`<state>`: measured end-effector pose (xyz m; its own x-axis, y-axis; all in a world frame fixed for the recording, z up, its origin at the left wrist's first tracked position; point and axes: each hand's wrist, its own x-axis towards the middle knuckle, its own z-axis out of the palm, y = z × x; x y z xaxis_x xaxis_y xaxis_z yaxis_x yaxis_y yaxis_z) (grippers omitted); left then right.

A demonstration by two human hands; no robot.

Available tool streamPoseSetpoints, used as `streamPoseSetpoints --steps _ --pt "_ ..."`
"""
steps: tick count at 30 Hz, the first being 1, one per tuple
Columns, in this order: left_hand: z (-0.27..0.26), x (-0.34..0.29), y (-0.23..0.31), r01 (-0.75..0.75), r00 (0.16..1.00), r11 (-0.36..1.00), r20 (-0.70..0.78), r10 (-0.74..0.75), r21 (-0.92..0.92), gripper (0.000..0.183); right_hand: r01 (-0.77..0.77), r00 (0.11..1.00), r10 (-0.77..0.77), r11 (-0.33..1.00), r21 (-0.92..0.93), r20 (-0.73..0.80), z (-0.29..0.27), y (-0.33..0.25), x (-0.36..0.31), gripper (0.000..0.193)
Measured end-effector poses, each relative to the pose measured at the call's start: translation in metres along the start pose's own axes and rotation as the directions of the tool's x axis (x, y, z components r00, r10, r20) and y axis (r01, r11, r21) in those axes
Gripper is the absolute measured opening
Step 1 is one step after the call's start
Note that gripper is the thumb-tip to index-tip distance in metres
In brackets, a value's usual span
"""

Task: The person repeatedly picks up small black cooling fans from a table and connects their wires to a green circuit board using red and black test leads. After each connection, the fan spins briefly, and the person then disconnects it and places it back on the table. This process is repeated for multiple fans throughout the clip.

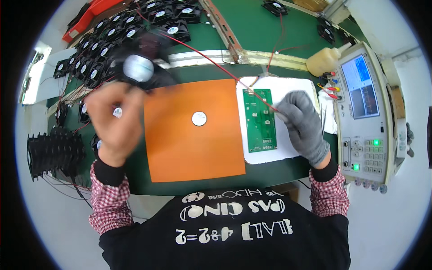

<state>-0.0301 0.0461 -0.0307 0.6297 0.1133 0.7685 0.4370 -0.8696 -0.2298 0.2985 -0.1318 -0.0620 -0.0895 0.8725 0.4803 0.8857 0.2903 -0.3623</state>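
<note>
My bare left hand [112, 119], smeared by motion, is closed on the near edge of a black cooling fan [138, 68]. The fan is blurred too and hangs above the far left corner of an orange mat [180, 155]. A long red cable [209, 59] stretches from the far left across to my right hand [300, 123]. That hand wears a grey glove and pinches the cable's end over the right part of a white board [294, 150]. On the board lies a green circuit board [261, 119]. A round white disc [199, 119] rests on the mat.
Many black fans [103, 51] crowd the far left, with a fan stack [54, 155] nearer. A metal rail [220, 27] crosses the back. At the right stand a test instrument [366, 117] with a lit screen and a yellowish bottle [323, 62]. A red bin [92, 15] sits far left.
</note>
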Motion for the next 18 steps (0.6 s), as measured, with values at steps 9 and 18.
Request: streamPoseSetpoints --steps 9,18 --pt "0.011 -0.002 0.066 0.057 0.951 0.947 0.306 0.045 -0.317 0.020 -0.635 0.744 0.594 0.489 0.598 0.305 0.011 0.004 0.006 0.011" --pt "0.032 0.023 0.079 0.438 0.763 0.779 0.644 -0.058 -0.449 0.094 -0.231 0.970 0.238 0.854 0.465 0.045 0.036 0.023 -0.006 0.022"
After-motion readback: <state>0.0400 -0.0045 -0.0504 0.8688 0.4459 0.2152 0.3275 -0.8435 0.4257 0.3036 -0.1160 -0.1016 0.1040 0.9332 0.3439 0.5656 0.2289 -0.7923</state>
